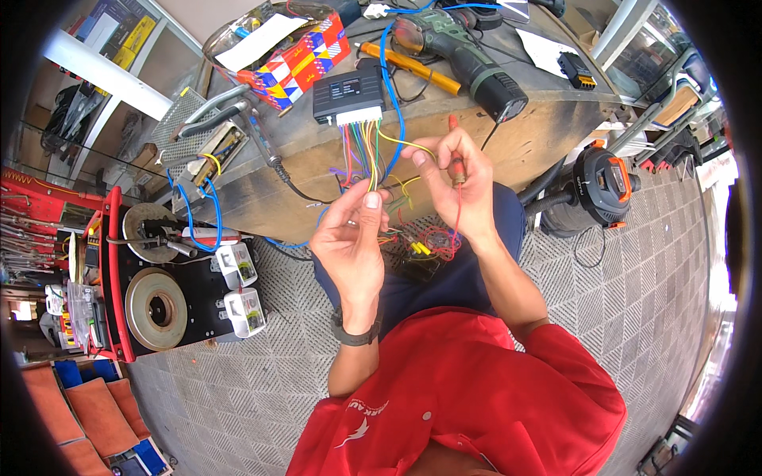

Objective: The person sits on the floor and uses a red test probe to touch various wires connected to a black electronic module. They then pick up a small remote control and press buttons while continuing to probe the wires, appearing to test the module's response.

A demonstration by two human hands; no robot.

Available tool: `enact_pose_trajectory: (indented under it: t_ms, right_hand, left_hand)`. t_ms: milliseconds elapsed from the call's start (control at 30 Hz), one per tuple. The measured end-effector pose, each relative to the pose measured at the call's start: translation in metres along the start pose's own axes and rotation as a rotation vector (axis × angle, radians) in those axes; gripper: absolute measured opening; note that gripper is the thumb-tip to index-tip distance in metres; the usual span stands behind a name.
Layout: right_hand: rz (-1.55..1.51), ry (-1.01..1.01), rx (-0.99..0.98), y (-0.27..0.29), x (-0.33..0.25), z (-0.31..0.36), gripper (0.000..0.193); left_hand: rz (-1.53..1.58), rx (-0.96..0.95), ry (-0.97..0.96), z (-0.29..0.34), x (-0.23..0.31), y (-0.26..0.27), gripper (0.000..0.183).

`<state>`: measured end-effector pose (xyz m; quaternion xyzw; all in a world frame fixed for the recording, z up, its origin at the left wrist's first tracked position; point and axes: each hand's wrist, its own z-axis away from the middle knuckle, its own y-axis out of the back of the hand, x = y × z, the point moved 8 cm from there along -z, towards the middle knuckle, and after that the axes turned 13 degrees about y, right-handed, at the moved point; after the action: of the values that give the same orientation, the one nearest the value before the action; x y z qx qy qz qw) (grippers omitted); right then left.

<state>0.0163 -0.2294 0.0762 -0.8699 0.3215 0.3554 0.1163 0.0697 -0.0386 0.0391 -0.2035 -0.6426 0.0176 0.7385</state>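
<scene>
A black electronic box (348, 94) lies at the front edge of the workbench. Coloured wires (361, 151) run down toward me from its white connector (359, 117). My left hand (349, 234) is closed, with several of these wires pinched between thumb and fingers. Up and to the right, my right hand (456, 178) pinches a yellow wire (403, 141) that loops out from the connector. The same hand also grips a red test probe (456, 166), whose thin red lead hangs toward my lap. Loose wires and yellow connectors (421, 248) lie over my lap, partly hidden by my left hand.
On the bench (516, 119) are a cordless drill (476, 67), an orange tube (413, 69), a patterned box (294, 63) and a soldering iron (266, 139). A red-framed tool stand (115, 278) is at left; a shop vacuum (591, 190) stands right.
</scene>
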Motion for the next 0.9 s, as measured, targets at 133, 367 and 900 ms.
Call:
enact_pose_trajectory:
  t_ms: [133, 367, 900]
  right_hand:
    - [0.037, 0.033, -0.027, 0.004, -0.003, -0.002, 0.027]
    - [0.155, 0.003, -0.114, 0.005, 0.0, 0.002, 0.028]
    - [0.33, 0.221, -0.132, 0.012, -0.027, -0.017, 0.033]
  left_hand:
    - [0.008, -0.007, 0.001, 0.0, 0.001, -0.001, 0.028]
    - [0.007, -0.006, -0.002, -0.001, 0.003, -0.002, 0.026]
    - [-0.011, 0.032, -0.001, -0.001, 0.009, 0.002, 0.025]
